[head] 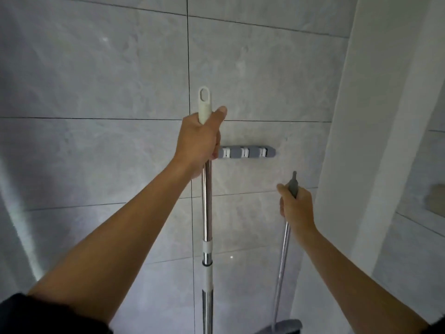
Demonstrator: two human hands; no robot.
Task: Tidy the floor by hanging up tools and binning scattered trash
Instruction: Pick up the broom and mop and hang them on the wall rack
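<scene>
Steel pole [207, 201] with white hanging cap [204, 100]: upright at centre, close in front of the wall, lower end cut off by the bottom edge. Gripped just below the cap by the left hand [199, 141], fingers [216, 150] curled round the shaft, thumb laid up beside the cap.

Thinner pole [285, 249] with grey tip [294, 185]: to the right and lower, leaning slightly. Gripped near its top by the right hand [297, 208], fingers wrapped closed round it. Grey head [289, 327] at its foot, only partly in view.

Grey wall rack [248, 152] with white clips: fixed to the wall between the two hands, left end hidden behind the left hand. No tool seated in any visible clip.

Surroundings: grey tiled wall [96, 80] with dark grout lines; pale pillar [361, 141] to the right; black sleeve [29, 314] at the near left corner. Blurred beige shape [437, 196] at the far right, not identifiable.

Stage, as judged: early. Both tools in hand at the rack, neither yet hung. Remaining for the tools: press each pole into a clip, confirm the hold, release. Remaining afterwards: gather and bin the scattered trash. No floor, trash or bin visible here, so no estimate possible for that part.
</scene>
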